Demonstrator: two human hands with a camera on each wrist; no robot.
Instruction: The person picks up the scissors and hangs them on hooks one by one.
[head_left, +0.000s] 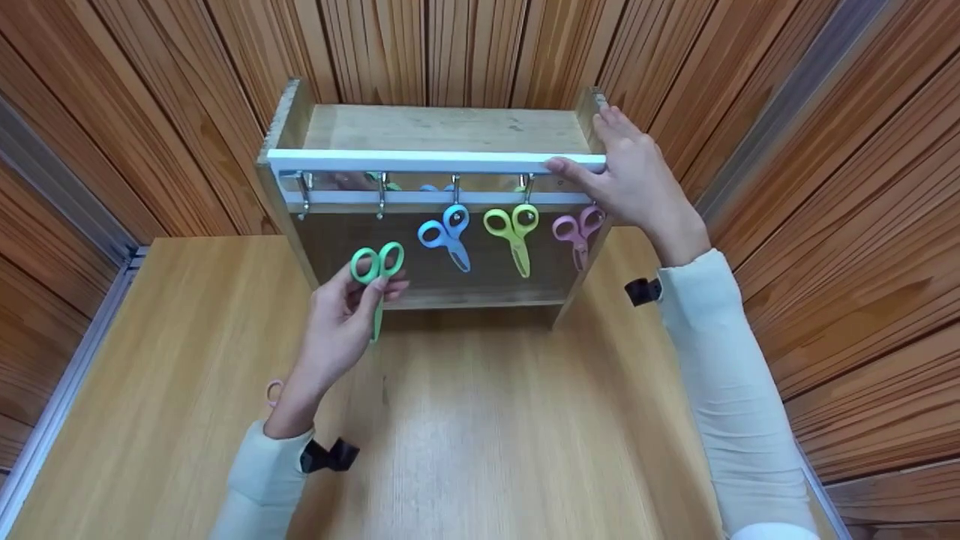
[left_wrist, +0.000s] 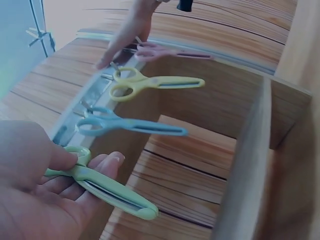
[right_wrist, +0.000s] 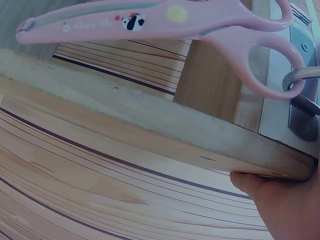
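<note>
My left hand (head_left: 341, 311) pinches green scissors (head_left: 377, 270) below the handles, blade end down, in front of the rack's left half. On the white hook rail (head_left: 435, 160), blue scissors (head_left: 448, 234), yellow scissors (head_left: 514, 234) and pink scissors (head_left: 577, 232) hang from hooks by a finger loop. Two hooks on the left, one of them a bare hook (head_left: 304, 196), hold nothing. My right hand (head_left: 637, 176) rests on the wooden rack's top right corner, thumb over the rail and fingers along the outer side. In the right wrist view the pink scissors (right_wrist: 135, 20) hang close beside that hand.
The wooden rack (head_left: 450, 127) stands on a wooden table (head_left: 480, 435) against a slatted wood wall (head_left: 472, 52). A pink loop (head_left: 275, 391) shows on the table, partly hidden behind my left wrist. Slatted panels (head_left: 862, 300) flank the table.
</note>
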